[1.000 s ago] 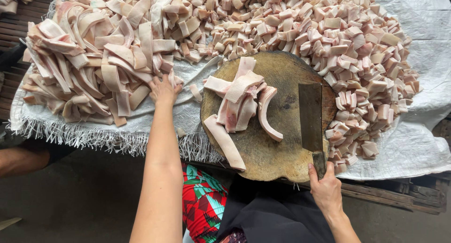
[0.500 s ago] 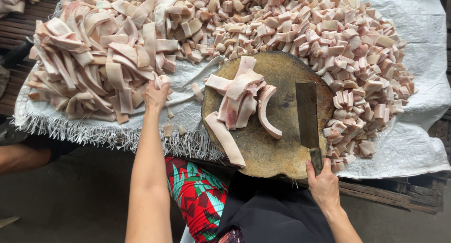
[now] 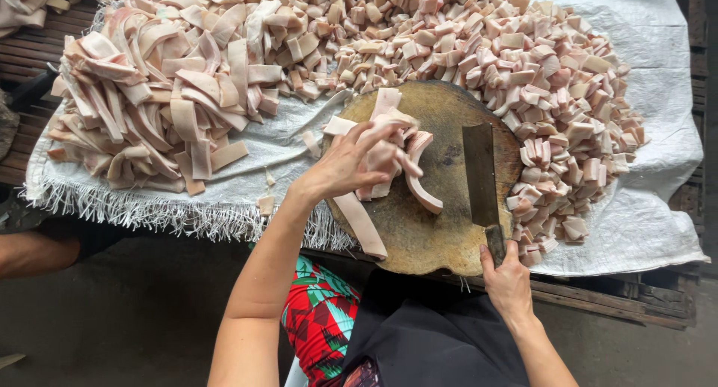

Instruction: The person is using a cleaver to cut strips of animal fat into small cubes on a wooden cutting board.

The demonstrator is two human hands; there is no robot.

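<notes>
A round wooden chopping block sits at the near edge of a white woven sheet. On the block lies a bundle of long pale pink fat strips. My left hand rests on that bundle, fingers spread over it. A cleaver lies flat on the block's right side, blade pointing away. My right hand grips the cleaver's handle at the block's near edge.
A heap of long strips covers the sheet's left part. A big pile of small cut cubes spreads from the back to the right of the block. Dark wooden slats lie under the sheet. Someone's limb shows at the left edge.
My left hand has moved right, from the heap of long strips onto the bundle on the block. My right hand and the cleaver stay where they were.
</notes>
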